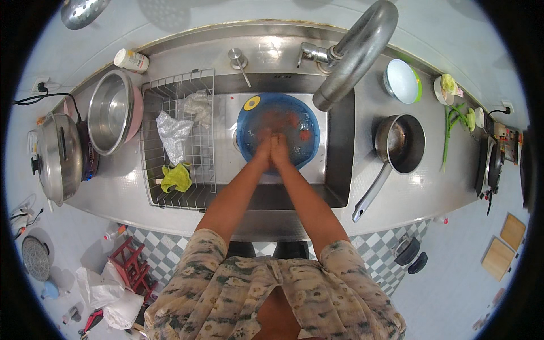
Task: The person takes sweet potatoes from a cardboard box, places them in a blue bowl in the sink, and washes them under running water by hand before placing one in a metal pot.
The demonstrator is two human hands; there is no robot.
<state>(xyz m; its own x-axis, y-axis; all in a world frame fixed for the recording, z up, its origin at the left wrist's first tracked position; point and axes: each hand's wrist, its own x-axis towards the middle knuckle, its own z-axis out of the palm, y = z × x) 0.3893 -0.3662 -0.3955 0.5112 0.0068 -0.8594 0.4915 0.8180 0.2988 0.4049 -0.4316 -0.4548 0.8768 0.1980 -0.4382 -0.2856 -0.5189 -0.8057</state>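
A blue plastic basin (315,142) sits in the stainless steel sink (340,170), holding cloudy water. Reddish pieces (304,135) show in the water; whether they are meat or something else, I cannot tell. My left hand (264,148) and my right hand (279,148) are side by side, close together, over the near half of the basin. Their fingers dip into the murky water, so what they hold or touch is hidden. A round yellow sticker (251,103) marks the basin's far left wall. The faucet (357,55) arches in from the right, its spout beyond the basin's edge.
Left of the basin, a wire rack (178,140) carries a green cloth (176,177) and crumpled bubble wrap (173,134). Metal bowls (112,112) and a lidded electric pot (59,157) stand farther left. To the right are a saucepan (403,144), a bowl (401,80) and green vegetables (448,127).
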